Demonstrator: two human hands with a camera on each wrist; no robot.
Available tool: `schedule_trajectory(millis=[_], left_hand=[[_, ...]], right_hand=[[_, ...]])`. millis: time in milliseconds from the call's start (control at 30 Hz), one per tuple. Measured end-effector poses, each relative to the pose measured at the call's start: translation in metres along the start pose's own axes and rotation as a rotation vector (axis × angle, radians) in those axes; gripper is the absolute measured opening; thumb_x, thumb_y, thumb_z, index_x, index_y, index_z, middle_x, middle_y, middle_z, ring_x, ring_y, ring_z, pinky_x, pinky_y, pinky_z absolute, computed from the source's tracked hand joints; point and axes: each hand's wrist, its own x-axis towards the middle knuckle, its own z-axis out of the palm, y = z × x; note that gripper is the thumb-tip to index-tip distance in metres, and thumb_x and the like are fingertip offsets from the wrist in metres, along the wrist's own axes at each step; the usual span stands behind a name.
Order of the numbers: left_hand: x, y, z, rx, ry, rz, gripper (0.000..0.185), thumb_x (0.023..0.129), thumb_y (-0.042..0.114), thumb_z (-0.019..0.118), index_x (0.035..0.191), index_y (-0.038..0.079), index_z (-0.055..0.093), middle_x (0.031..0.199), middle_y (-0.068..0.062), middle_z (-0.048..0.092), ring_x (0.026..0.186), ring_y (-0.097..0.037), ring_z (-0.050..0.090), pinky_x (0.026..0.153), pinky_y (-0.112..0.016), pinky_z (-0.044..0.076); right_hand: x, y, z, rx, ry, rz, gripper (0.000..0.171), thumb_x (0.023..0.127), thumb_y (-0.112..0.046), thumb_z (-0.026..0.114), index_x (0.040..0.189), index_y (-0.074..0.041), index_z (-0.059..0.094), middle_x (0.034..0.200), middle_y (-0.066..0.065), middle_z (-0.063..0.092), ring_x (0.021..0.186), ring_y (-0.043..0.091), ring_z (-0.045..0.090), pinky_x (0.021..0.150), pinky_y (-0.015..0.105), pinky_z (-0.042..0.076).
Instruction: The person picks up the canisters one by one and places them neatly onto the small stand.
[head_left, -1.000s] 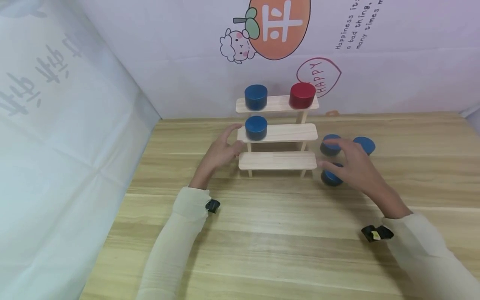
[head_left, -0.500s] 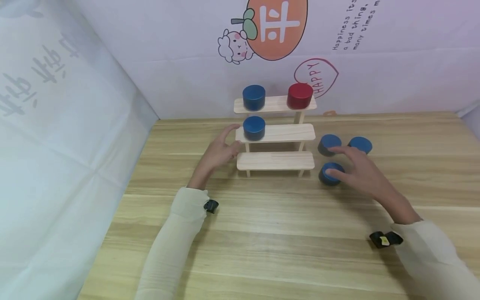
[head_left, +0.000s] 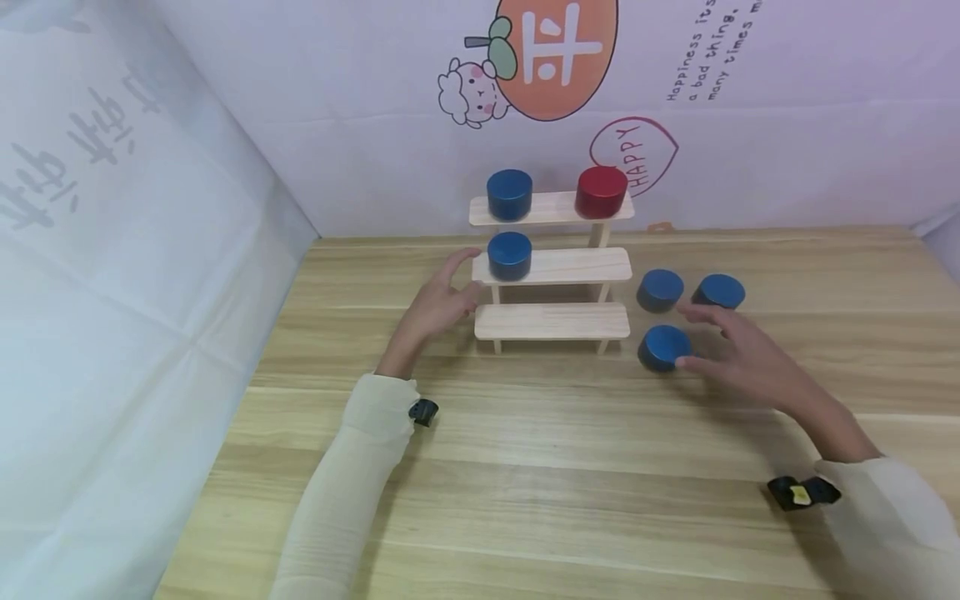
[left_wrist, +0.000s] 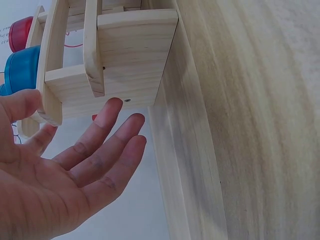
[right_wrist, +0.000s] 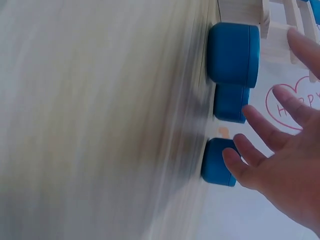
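A three-tier wooden shelf (head_left: 553,322) stands on the table, with my left hand (head_left: 437,308) at its left end. Thumb and index finger pinch the end of the middle board, as the left wrist view shows; the other fingers of that hand (left_wrist: 80,180) spread loosely. To the right, three blue round tins stand on the table: a front one (head_left: 664,347), one behind it (head_left: 660,290) and one at the back right (head_left: 720,291). Close beside the front tin, my right hand (head_left: 757,362) hovers with parted fingers, holding nothing.
A blue tin (head_left: 510,194) and a red tin (head_left: 602,192) sit on the top board. Another blue tin (head_left: 510,256) stands at the left of the middle board. Behind the shelf hangs a printed white cloth (head_left: 360,167), and a second cloth (head_left: 135,333) hangs at the left.
My right hand has drawn back to the right and toward me, from above the front blue tins to beside them. The left hand keeps its place on the shelf.
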Motion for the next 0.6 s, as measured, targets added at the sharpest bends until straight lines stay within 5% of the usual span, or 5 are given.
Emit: schedule_trajectory(millis=[600], left_hand=[[0.0003,-0.0009,0.0008,-0.017,0.006,0.008,0.058,0.099,0.032,0.052,0.155,0.032,0.035,0.087,-0.01,0.067,0.075,-0.043,0.061,0.056,-0.032,0.04]], right_hand=[[0.004,0.006,-0.0042,-0.049,-0.105,-0.047,0.075,0.081,-0.015,0.085,0.141,0.004,0.044,0.132,0.03,0.054,0.128,0.052,0.04,0.095,0.072,0.032]])
